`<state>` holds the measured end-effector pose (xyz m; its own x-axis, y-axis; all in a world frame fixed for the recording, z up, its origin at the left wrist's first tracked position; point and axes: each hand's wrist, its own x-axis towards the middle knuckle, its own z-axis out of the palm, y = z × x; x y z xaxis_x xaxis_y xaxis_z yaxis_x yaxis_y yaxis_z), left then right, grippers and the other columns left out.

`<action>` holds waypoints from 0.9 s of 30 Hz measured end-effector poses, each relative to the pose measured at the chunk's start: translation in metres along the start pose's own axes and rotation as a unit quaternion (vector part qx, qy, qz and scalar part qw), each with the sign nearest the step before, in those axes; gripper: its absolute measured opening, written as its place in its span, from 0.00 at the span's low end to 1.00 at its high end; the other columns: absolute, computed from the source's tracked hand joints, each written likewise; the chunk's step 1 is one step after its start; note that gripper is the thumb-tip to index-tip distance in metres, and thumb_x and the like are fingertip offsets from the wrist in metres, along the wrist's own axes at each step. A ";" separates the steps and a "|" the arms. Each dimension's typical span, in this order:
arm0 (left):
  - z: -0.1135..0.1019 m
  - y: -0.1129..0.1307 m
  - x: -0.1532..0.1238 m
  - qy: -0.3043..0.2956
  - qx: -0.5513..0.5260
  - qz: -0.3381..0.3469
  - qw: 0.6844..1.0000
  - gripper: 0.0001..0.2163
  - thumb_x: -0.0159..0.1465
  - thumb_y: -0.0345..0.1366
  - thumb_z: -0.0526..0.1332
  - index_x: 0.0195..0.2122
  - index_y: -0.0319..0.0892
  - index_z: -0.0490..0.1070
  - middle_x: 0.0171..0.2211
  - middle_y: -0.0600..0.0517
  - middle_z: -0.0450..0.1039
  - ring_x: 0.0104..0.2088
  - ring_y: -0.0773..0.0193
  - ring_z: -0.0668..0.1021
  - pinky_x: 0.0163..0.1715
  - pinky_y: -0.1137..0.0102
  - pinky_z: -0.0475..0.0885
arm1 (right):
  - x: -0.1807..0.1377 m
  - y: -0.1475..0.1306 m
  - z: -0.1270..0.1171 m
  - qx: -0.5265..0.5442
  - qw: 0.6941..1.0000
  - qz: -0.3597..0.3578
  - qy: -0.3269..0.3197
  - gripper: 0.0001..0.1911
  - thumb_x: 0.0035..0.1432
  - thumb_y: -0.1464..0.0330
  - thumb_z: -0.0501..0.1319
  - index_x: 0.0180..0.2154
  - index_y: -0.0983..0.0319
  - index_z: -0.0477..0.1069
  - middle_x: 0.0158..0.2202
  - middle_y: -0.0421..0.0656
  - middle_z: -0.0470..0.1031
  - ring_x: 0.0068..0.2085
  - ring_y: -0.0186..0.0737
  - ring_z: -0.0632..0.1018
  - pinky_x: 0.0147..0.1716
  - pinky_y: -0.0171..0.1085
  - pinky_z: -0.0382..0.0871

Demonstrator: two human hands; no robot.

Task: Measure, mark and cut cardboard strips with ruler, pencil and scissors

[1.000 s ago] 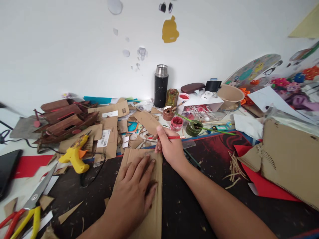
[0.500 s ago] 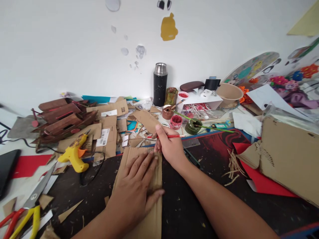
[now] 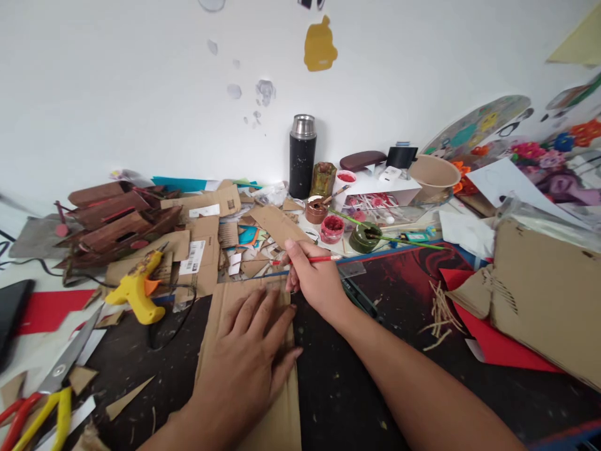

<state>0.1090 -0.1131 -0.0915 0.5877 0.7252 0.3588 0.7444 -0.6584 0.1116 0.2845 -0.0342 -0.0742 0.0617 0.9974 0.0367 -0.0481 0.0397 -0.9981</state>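
Note:
A strip of brown corrugated cardboard [image 3: 278,414] lies lengthwise before me on the dark work surface. My left hand [image 3: 246,357] rests flat on it, fingers spread and palm down. Beyond those fingertips, at the strip's far end, my right hand [image 3: 312,279] is closed around a slim red pencil [image 3: 323,259]. The pencil lies nearly level across the grip, pointing left. Whether my right hand touches the cardboard I cannot tell. A dark green tool [image 3: 359,300] sits partly hidden beside my right wrist.
To the left are a yellow glue gun [image 3: 138,291] and large scissors [image 3: 59,373]. Cardboard scraps [image 3: 200,257] cover the back. Paint pots [image 3: 332,229] and a black flask [image 3: 303,156] stand behind my right hand. A cardboard stack [image 3: 547,288] lies right.
The cardboard strip has shifted left at its far end, with my left hand flat on it. My right hand has moved slightly left, still holding the pencil. The view has shifted a little.

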 end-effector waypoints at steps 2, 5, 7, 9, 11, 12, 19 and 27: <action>-0.001 0.001 0.000 -0.005 0.001 -0.005 1.000 0.21 0.77 0.50 0.58 0.61 0.47 0.82 0.67 0.39 0.76 0.68 0.37 0.74 0.66 0.44 0.70 | 0.000 0.001 0.001 0.000 1.000 0.002 -0.005 0.29 0.71 0.41 0.61 0.31 0.58 0.73 0.15 0.32 0.66 0.17 0.35 0.74 0.19 0.32 0.64; -0.001 0.001 -0.001 0.008 0.000 0.002 1.000 0.21 0.79 0.48 0.55 0.62 0.46 0.81 0.69 0.38 0.74 0.71 0.39 0.73 0.67 0.45 0.69 | 0.000 0.002 0.001 -0.005 1.000 0.005 -0.009 0.28 0.72 0.42 0.61 0.31 0.58 0.74 0.15 0.32 0.66 0.17 0.34 0.74 0.19 0.32 0.64; -0.001 0.001 -0.002 0.019 0.001 0.009 1.000 0.21 0.79 0.47 0.55 0.62 0.45 0.80 0.70 0.38 0.73 0.72 0.40 0.71 0.69 0.45 0.67 | 0.000 0.001 0.000 -0.012 1.000 0.006 -0.009 0.28 0.72 0.42 0.61 0.31 0.58 0.74 0.15 0.32 0.66 0.17 0.35 0.74 0.20 0.32 0.65; 0.000 0.000 -0.002 0.020 0.014 0.021 0.999 0.22 0.79 0.46 0.55 0.65 0.41 0.78 0.72 0.36 0.71 0.73 0.39 0.70 0.69 0.45 0.66 | 0.000 0.001 0.000 -0.020 1.000 0.004 -0.010 0.28 0.72 0.43 0.61 0.31 0.58 0.74 0.15 0.32 0.66 0.17 0.35 0.74 0.20 0.33 0.65; 0.000 -0.002 -0.002 0.014 0.034 0.037 0.999 0.24 0.78 0.45 0.55 0.69 0.36 0.73 0.73 0.33 0.68 0.72 0.38 0.70 0.68 0.45 0.67 | -0.001 0.001 0.001 -0.023 1.000 0.001 -0.015 0.27 0.73 0.44 0.61 0.31 0.58 0.74 0.15 0.32 0.67 0.18 0.35 0.74 0.21 0.33 0.65; 0.000 -0.003 -0.002 0.011 0.043 0.045 0.998 0.26 0.78 0.44 0.56 0.70 0.34 0.70 0.73 0.32 0.68 0.72 0.37 0.70 0.67 0.45 0.67 | -0.002 0.001 0.001 -0.023 1.000 0.000 -0.019 0.27 0.73 0.45 0.61 0.31 0.58 0.74 0.15 0.33 0.67 0.18 0.35 0.74 0.21 0.33 0.66; 0.001 -0.003 -0.004 0.006 0.056 0.051 0.997 0.28 0.77 0.44 0.57 0.72 0.31 0.67 0.72 0.31 0.68 0.71 0.36 0.71 0.65 0.46 0.68 | -0.005 0.000 0.003 -0.028 0.999 0.005 -0.024 0.26 0.74 0.46 0.61 0.31 0.58 0.74 0.16 0.33 0.67 0.18 0.35 0.74 0.22 0.33 0.67; 0.001 -0.002 -0.003 0.004 0.064 0.040 0.997 0.30 0.79 0.46 0.52 0.73 0.27 0.64 0.71 0.32 0.70 0.70 0.38 0.71 0.66 0.48 0.68 | -0.006 0.000 0.003 -0.054 0.998 -0.003 -0.023 0.24 0.75 0.49 0.60 0.32 0.58 0.74 0.16 0.33 0.68 0.19 0.35 0.74 0.22 0.33 0.66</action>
<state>0.1060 -0.1143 -0.0938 0.6440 0.6700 0.3693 0.7303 -0.6821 -0.0360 0.2809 -0.0399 -0.0739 0.0159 0.9989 0.0433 0.0597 0.0423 -0.9973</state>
